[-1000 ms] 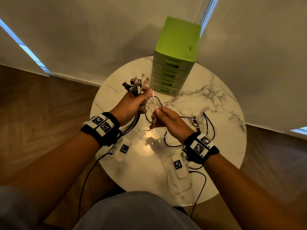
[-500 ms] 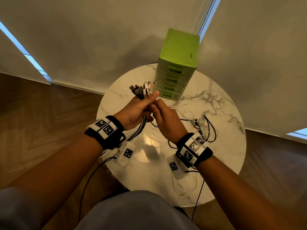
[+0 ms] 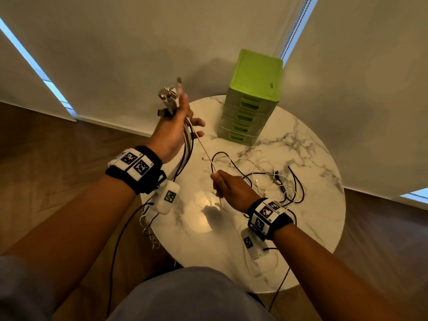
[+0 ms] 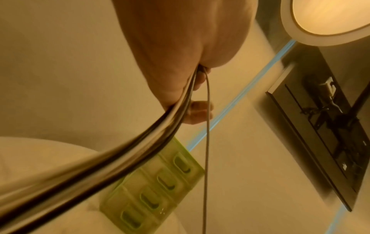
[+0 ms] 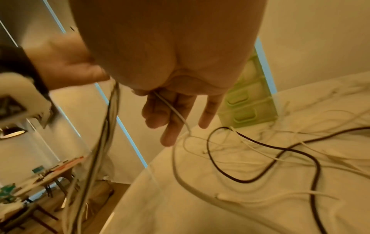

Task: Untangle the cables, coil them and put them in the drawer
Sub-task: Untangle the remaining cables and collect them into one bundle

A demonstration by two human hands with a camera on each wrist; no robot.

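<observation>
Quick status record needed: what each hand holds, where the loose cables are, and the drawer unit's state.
left hand: raised, grips a bundle of cables with plugs at top
right hand: pinches one thin white cable stretched taut up to the left hand
loose cables: black and white, tangled on the marble table
drawer unit: green, all visible drawers closed

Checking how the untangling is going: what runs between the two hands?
In the head view, one thin white cable stretches taut from the raised left hand, which grips the cable bundle, down to the right hand pinching it.
</observation>
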